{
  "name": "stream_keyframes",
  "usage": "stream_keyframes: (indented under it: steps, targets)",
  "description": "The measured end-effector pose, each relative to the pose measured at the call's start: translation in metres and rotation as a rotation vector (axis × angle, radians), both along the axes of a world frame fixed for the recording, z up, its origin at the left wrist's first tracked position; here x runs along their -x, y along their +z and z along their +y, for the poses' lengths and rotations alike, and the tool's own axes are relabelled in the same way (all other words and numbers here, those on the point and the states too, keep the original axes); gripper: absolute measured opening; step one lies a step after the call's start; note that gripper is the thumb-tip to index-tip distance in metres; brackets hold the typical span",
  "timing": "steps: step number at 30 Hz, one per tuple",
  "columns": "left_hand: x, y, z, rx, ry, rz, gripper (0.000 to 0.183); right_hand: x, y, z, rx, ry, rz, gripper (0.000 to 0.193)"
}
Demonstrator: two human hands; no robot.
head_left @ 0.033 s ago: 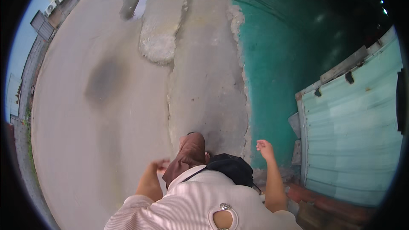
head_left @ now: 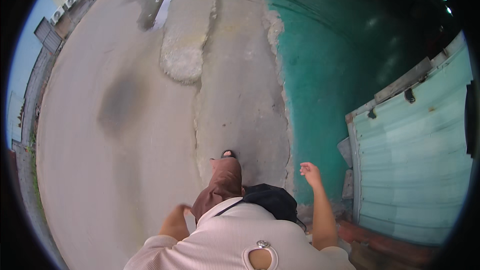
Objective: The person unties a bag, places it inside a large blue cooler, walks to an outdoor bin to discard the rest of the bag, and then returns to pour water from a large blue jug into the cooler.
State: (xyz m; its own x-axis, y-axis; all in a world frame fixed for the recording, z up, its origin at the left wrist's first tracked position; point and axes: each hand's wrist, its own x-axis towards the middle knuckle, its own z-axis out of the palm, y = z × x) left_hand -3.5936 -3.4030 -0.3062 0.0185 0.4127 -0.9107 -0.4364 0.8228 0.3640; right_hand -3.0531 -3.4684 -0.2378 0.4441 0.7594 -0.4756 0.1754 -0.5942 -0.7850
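My right hand [head_left: 311, 173] hangs out to the right, above the edge of the green floor. Its fingers are loosely bent and a little apart, with nothing seen in them. On the other side, my left hand [head_left: 186, 209] is beside the brown trousers [head_left: 220, 185], low and smeared, its fingers mostly hidden. A black bag [head_left: 271, 201] on a thin strap lies against my front, between the two arms. One foot in a dark open-toed sandal [head_left: 228, 154] shows ahead on the concrete.
Grey concrete [head_left: 240, 80] with cracked, raised edges runs ahead. Green painted floor [head_left: 320, 95] leads into a dark interior at right. A pale green corrugated metal panel [head_left: 410, 160] stands close on the right, above reddish beams [head_left: 385, 242]. A puddle [head_left: 155, 0] lies far ahead.
The sandalled foot has come into view ahead of the trouser leg. My left hand has drawn back toward my body. My right hand has hardly moved.
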Motion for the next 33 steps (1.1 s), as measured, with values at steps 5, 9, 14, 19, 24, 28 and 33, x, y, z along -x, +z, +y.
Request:
stream_keyframes:
  steps: [5,9,14,19,24,28,33]
  targets:
    - [0.055,-0.069,0.022,0.545,-0.245,0.514,0.036,-0.093,-0.052,0.156,-0.012,0.154,-0.111,0.02]
    - [-0.061,-0.092,0.248,0.322,-0.499,0.675,0.033,-0.16,-0.087,0.193,0.328,0.086,0.036,0.017]
    - [-0.346,-0.048,0.622,-0.376,-1.062,1.058,0.034,-0.22,-0.037,0.251,0.506,-0.044,0.236,0.02]
    - [-0.739,0.101,0.83,-1.06,-0.828,0.489,0.02,-0.354,-0.065,0.306,0.458,-0.343,0.19,0.016]
    - [-0.934,0.103,0.864,-1.248,-1.165,0.16,0.02,-0.521,-0.104,0.372,0.692,-0.331,0.375,0.012]
    - [-0.912,0.024,0.86,-0.737,-1.712,0.69,0.024,-0.689,-0.097,0.488,0.47,-0.08,-0.029,0.01]
    - [-0.835,0.017,0.914,0.076,-1.569,0.852,0.025,-0.842,0.083,0.759,-0.117,-0.31,0.068,0.017]
